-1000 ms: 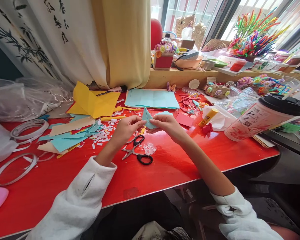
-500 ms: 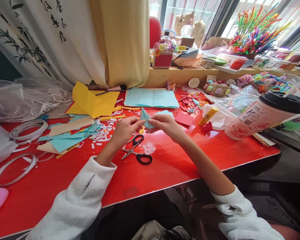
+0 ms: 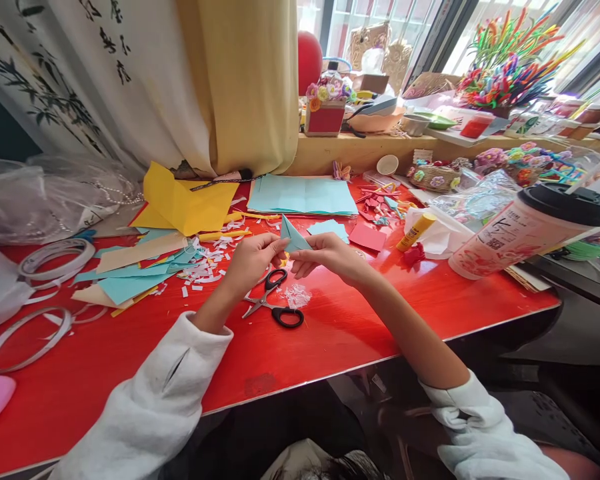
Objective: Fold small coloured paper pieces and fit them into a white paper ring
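A small light-blue folded paper [image 3: 294, 237], triangular with a crease showing, is held up above the red table [image 3: 340, 333]. My left hand [image 3: 254, 261] pinches its left edge between thumb and fingers. On its right edge, my right hand [image 3: 333, 257] grips it with the thumb on top and the fingers curled below. Open scissors [image 3: 273, 300] with black handles lie just beneath my hands, beside a little heap of clear shreds [image 3: 298, 295]. Behind the right hand lies a light-blue paper piece [image 3: 329, 229], next to a red paper square [image 3: 367, 237].
Light-blue sheets [image 3: 305, 195] and yellow paper [image 3: 190, 197] lie at the back. Paper strips [image 3: 140, 273] and tape rolls [image 3: 57, 259] are on the left. A glue stick [image 3: 416, 232] and a large drink cup [image 3: 525, 230] stand on the right. Flower crafts crowd the windowsill.
The folded paper has turned slightly and shows a broader face. My right thumb has shifted to the right along it, and the right fingers have curled lower.
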`<state>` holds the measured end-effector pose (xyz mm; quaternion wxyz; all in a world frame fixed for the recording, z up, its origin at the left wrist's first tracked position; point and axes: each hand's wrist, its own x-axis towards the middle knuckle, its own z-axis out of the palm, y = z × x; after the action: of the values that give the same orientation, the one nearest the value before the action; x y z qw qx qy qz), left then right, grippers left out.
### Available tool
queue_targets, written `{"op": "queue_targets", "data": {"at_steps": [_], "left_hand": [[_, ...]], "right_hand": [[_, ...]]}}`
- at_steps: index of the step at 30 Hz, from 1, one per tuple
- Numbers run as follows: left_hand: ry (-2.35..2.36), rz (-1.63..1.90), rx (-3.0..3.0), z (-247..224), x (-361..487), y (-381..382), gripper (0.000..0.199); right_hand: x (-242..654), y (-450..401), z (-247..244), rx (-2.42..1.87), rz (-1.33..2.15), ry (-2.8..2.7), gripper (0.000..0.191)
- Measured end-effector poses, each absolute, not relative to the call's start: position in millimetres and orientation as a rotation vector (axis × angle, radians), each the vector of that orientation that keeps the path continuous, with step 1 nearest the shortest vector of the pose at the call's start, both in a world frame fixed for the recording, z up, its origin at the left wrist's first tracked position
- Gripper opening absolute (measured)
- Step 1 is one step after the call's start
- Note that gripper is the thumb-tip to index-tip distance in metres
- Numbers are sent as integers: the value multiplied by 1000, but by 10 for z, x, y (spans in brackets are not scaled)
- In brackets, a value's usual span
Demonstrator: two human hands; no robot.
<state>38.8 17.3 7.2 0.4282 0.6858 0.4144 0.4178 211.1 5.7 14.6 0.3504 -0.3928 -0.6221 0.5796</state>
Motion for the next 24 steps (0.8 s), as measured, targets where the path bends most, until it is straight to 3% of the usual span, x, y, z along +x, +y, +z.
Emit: {"op": "queue_targets", "data": {"at_steps": [14,18,24], "left_hand": [[1004,1035,1716,100,367,172,31],[954,1183,1679,101,333,200,27],[940,1170,2094,170,289,166,17]], "right_hand": [[2130,56,162,-1021,1527,-1565,23],[2155,67,167,-1011,1526,-1531,22],[2201,93,170,-976,1596,-1496,22]]}}
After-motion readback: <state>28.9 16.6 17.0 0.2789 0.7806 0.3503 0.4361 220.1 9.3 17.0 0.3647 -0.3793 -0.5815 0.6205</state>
